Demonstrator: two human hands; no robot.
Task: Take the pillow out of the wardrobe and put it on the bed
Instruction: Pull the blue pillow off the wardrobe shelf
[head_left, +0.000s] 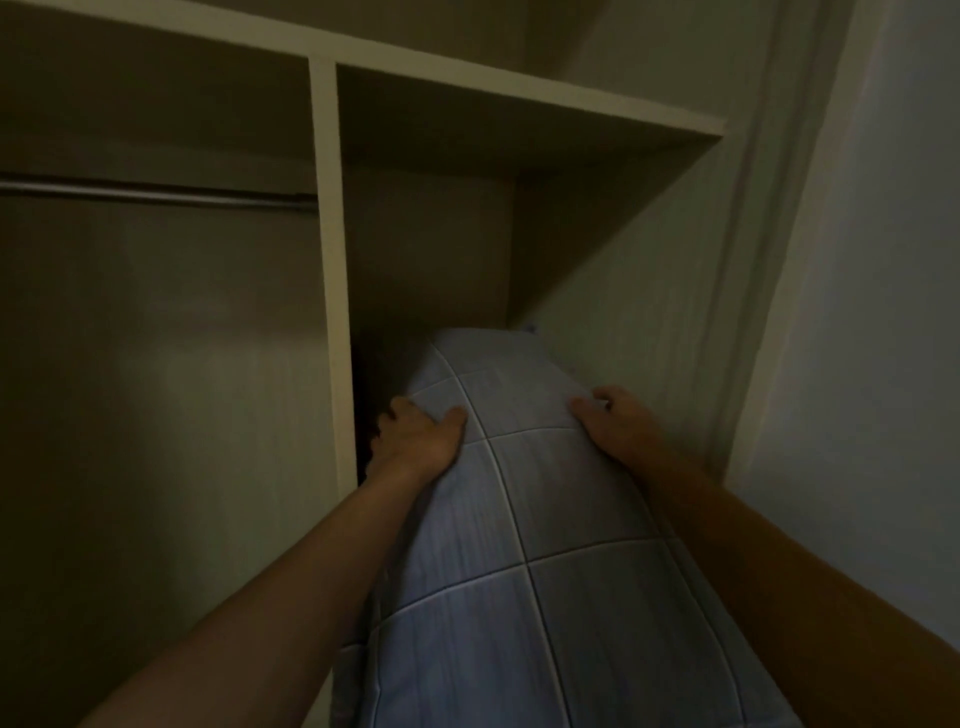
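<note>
- The pillow (524, 525), blue with pale quilted lines, lies lengthwise between the two hands. Its far end is just inside the right compartment of the wardrobe (330, 270), and its near end points toward the person.
- The left hand (421, 439) grips the pillow's left flank, thumb on top and fingers curled down over the side.
- The right hand (615, 423) clasps the opposite flank in the same way.
- The pillow looks soft, light and bulky, so it will likely sag beyond the hands.
- Gripping both flanks seems sound, and the cloth should not slip.
- A shelf (519, 111) sits above both hands, and a hanging rail (156, 196) is up and left of the left hand.
</note>
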